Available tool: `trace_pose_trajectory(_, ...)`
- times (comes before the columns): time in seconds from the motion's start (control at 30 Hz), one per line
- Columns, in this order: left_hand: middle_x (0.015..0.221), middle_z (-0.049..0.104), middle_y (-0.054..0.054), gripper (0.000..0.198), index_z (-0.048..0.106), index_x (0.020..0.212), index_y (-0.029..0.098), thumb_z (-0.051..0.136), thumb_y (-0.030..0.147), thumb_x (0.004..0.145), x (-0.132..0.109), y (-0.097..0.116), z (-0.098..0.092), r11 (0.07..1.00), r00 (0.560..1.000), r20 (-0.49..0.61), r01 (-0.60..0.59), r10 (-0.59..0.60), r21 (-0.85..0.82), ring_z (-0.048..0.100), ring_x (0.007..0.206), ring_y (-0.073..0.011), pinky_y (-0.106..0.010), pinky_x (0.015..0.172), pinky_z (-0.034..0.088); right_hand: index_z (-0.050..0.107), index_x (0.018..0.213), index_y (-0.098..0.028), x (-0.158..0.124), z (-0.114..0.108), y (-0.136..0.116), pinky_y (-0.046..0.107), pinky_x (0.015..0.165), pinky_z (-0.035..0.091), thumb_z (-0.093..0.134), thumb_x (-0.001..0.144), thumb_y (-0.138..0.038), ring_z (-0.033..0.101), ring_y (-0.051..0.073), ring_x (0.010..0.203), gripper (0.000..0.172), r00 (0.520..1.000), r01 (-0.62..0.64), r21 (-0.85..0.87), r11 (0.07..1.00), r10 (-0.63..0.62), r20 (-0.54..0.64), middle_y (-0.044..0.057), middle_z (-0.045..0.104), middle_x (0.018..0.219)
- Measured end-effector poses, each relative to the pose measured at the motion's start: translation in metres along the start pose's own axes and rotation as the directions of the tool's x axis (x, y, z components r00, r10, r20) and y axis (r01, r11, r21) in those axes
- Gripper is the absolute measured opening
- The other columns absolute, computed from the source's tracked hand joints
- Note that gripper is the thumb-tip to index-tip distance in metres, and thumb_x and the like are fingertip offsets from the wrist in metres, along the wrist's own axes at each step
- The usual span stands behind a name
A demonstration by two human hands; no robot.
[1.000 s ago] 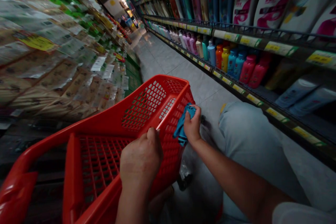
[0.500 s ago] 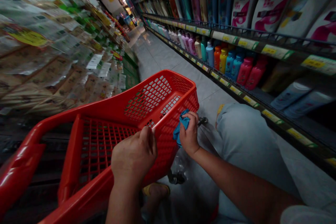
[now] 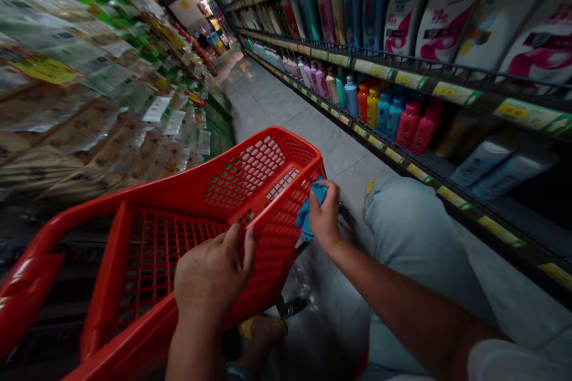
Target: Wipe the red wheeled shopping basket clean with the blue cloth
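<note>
A red plastic shopping cart (image 3: 174, 181) stands in front of me, its basket walls full of mesh holes. My left hand (image 3: 214, 274) is closed over the near rim of the basket, thumb and fingers pinching the edge. In my right hand (image 3: 327, 214) is a crumpled blue cloth (image 3: 308, 217), gripped in the fingers and held against the outside of the near wall, close to the front corner. Part of the cloth is hidden inside the hand.
Shelves of shampoo bottles (image 3: 404, 122) with a price rail (image 3: 393, 155) run along the right. Bagged goods (image 3: 89, 101) are stacked on the left. Tiled floor (image 3: 277, 89) stretches ahead between them. My bent knee (image 3: 406, 220) is close to the cart's right side.
My right hand and the cloth have shifted slightly along the outer wall toward the rim. My left hand stays on the rim. The whole view has moved a little.
</note>
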State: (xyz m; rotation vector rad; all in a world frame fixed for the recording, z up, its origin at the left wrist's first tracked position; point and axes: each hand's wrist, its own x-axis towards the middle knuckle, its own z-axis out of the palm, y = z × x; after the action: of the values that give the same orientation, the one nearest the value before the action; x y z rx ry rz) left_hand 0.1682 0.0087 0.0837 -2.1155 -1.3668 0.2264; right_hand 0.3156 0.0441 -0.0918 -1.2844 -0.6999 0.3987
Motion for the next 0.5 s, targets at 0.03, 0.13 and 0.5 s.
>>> trace_pose_trajectory(0.03, 0.060, 0.068, -0.004, 0.044, 0.063, 0.076, 0.023, 0.033, 0.042, 0.102, -0.001, 0.000, 0.000, 1.000, 1.000, -0.011, -0.010, 0.010, 0.001, 0.067, 0.057, -0.0220, -0.033, 0.054, 0.022, 0.051, 0.113, -0.022, -0.014, 0.000, -0.008, 0.045, 0.101, 0.047, 0.049, 0.087, -0.017, 0.055, 0.024, 0.109, 0.027, 0.996, 0.046, 0.008, 0.999, -0.046, 0.081, 0.009, 0.054, 0.113)
trace_pose_trajectory(0.13, 0.059, 0.067, -0.004, 0.044, 0.061, 0.075, 0.023, 0.032, 0.041, 0.103, -0.002, 0.000, 0.000, 1.000, 1.000, -0.011, -0.019, 0.019, 0.003, 0.066, 0.055, -0.0217, -0.033, 0.053, 0.022, 0.053, 0.113, -0.024, -0.045, -0.002, -0.020, 0.042, 0.102, 0.048, 0.047, 0.084, -0.009, 0.056, 0.022, 0.111, 0.034, 0.946, 0.157, 0.036, 0.987, -0.161, 0.282, 0.009, 0.053, 0.114)
trace_pose_trajectory(0.5, 0.062, 0.069, -0.003, 0.038, 0.058, 0.075, 0.023, 0.035, 0.036, 0.102, 0.008, 0.014, -0.003, 1.000, 0.999, -0.024, 0.021, -0.021, 0.014, 0.067, 0.056, -0.0231, -0.033, 0.053, 0.018, 0.051, 0.113, -0.023, -0.017, 0.006, -0.019, 0.044, 0.104, 0.047, 0.045, 0.084, -0.006, 0.054, 0.023, 0.114, 0.034, 0.975, 0.198, -0.053, 0.979, -0.191, 0.114, 0.010, 0.051, 0.117)
